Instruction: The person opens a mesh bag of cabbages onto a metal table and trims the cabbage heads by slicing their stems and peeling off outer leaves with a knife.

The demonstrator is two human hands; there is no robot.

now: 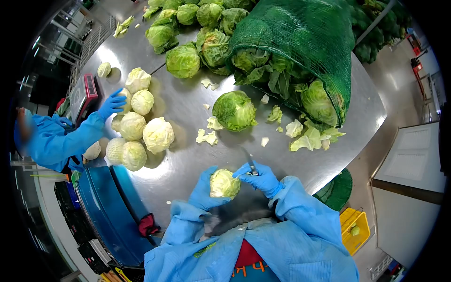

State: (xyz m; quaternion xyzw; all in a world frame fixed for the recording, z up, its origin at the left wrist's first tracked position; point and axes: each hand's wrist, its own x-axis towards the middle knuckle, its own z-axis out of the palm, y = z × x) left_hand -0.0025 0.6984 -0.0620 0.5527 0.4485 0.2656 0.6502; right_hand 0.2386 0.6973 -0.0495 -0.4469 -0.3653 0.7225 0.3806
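My left hand [206, 190], in a blue glove, is wrapped round the left side of a trimmed pale cabbage [224, 184] close to my body. In my gloved right hand [261, 178] is a knife [253, 168], its dark blade pointing up and away from me. The right fingertips are right at the cabbage's upper right edge. Beyond my hands sits a green untrimmed cabbage [234, 111] on the metal table [188, 150], with loose leaf scraps [206, 137] beside it.
Trimmed cabbages [158, 135] are grouped at left, where a co-worker's gloved hand [112, 104] touches one. A red-edged scale [85, 96] stands behind them. A green mesh sack [300, 42] spills cabbages at right. A blue bin [105, 214] and yellow crate [354, 230] flank the table.
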